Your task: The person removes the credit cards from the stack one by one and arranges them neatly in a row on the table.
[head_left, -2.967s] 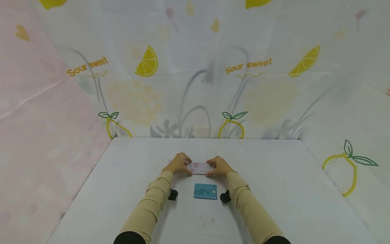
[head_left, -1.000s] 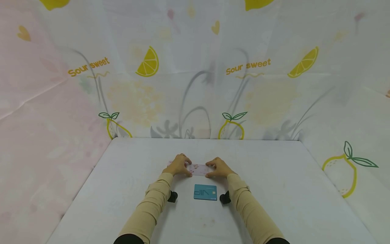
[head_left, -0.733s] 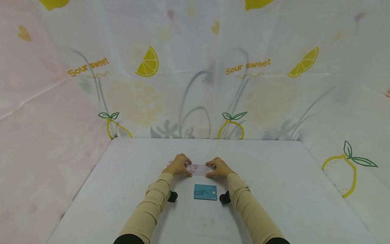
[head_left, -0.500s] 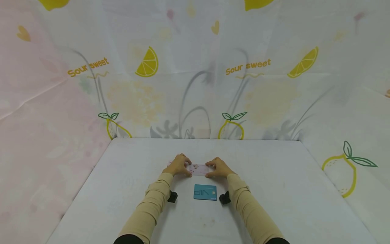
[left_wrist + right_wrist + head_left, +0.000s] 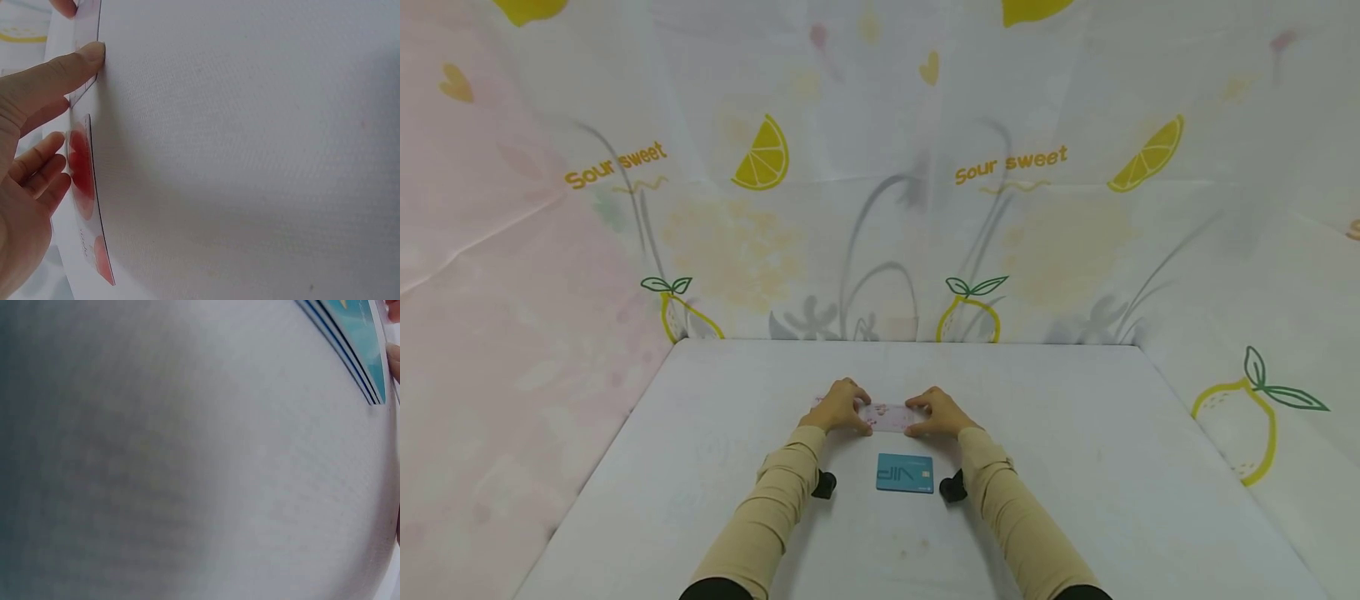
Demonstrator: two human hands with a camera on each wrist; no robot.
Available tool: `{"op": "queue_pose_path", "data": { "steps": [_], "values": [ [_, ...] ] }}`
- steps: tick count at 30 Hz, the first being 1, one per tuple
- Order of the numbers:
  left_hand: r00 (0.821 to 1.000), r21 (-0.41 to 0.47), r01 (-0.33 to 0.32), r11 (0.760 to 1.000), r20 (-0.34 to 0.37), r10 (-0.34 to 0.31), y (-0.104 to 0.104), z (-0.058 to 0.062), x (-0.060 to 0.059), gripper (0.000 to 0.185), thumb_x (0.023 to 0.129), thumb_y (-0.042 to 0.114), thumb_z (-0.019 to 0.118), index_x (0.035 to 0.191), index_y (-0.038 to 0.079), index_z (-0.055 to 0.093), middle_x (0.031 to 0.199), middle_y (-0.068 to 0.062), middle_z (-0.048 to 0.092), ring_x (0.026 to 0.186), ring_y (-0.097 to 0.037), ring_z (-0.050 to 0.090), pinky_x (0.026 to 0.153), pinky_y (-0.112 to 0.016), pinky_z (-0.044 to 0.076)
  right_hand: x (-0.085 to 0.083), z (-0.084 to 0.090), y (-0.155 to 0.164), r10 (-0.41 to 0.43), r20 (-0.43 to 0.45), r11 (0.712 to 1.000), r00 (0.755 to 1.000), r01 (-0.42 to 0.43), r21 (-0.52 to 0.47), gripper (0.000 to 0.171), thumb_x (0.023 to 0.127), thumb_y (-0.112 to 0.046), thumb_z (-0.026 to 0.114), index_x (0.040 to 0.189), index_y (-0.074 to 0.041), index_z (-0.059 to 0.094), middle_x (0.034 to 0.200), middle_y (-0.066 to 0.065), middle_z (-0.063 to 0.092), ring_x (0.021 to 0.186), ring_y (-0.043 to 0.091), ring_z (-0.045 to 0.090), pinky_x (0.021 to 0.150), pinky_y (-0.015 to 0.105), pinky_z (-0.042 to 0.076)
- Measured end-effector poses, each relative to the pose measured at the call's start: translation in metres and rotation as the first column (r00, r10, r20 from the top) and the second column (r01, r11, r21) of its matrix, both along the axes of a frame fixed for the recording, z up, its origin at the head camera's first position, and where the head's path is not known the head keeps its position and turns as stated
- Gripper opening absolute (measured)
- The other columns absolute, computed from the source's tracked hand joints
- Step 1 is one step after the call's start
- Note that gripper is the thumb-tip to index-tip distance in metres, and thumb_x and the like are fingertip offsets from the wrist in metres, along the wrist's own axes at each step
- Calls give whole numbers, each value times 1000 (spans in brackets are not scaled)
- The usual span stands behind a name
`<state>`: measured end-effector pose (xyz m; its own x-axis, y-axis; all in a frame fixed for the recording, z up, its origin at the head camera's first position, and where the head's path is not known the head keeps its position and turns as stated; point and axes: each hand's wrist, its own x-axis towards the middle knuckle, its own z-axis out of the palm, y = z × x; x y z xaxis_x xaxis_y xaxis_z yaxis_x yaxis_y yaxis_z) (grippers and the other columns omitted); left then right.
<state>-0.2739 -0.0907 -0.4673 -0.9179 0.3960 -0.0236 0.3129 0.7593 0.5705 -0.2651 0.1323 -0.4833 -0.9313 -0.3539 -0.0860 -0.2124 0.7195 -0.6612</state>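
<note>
Pink card pinched by both hands, blue card near, white table, lemon-print curtain.

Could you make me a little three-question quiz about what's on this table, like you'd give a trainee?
1. True or false: both hands hold the pink card.
2. Which lies nearer the person? A: the pink card; B: the blue VIP card.
3. Fill in: the blue VIP card lies flat on the white ____.

Key: 1 true, the left hand and right hand grip its two ends. 2 B. 3 table.
</note>
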Motion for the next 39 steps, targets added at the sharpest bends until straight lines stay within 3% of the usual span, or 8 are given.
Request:
{"op": "queue_pose_path", "data": {
  "steps": [15, 22, 28, 31, 34, 39],
  "values": [
    [1000, -10, 4, 1000, 4, -4, 1, 5, 3, 47, 58, 13, 89, 99, -1, 70, 99, -13, 57, 93, -27, 48, 85, -43, 43, 0, -4, 0, 3, -39, 1000, 999, -4, -31, 52, 70, -19, 83, 116, -1, 66, 98, 9, 53, 91, 25, 53, 82, 39, 46],
    [999, -11, 11, 1000, -48, -12, -1, 0, 2, 55, 57, 13, 90, 103, -6, 67, 89, -11, 59, 83, -22, 51, 82, -39, 45, 2, -2, 1, 1, -95, 999, 995, -4, -33, 53, 70, -19, 83, 114, 3, 65, 96, 9, 58, 86, 23, 55, 78, 36, 48],
    [998, 42, 10, 999, -70, -7, -4, -3, 4, 64, 57, 16, 90, 108, -10, 63, 76, -5, 57, 70, -15, 49, 71, -33, 45, 8, 3, 1, -35, -119, 998, 992, 30, -49, 54, 70, -20, 83, 113, 6, 64, 102, 13, 64, 86, 21, 56, 77, 35, 48],
    [996, 59, 7, 998, -84, -2, -5, -3, 5, 64, 58, 18, 90, 109, -10, 63, 70, -3, 57, 67, -13, 49, 72, -33, 46, 11, 6, 2, -47, -130, 997, 990, 38, -70, 54, 70, -19, 82, 112, 8, 63, 105, 16, 65, 87, 23, 58, 80, 37, 49],
    [995, 70, -1, 998, -97, 8, -4, -2, 5, 63, 60, 20, 89, 109, -10, 63, 75, -6, 62, 69, -14, 54, 76, -36, 49, 13, 8, 2, -50, -134, 995, 990, 39, -86, 53, 72, -19, 81, 113, 10, 62, 107, 19, 65, 91, 27, 60, 82, 40, 49],
    [994, 101, -5, 995, -111, 16, -3, 3, 6, 64, 61, 22, 88, 110, -9, 63, 103, -18, 67, 79, -21, 65, 78, -38, 52, 16, 10, 1, -60, -132, 993, 989, 45, -113, 53, 73, -18, 80, 114, 11, 61, 110, 21, 64, 97, 30, 60, 86, 42, 49]
  ]
}}
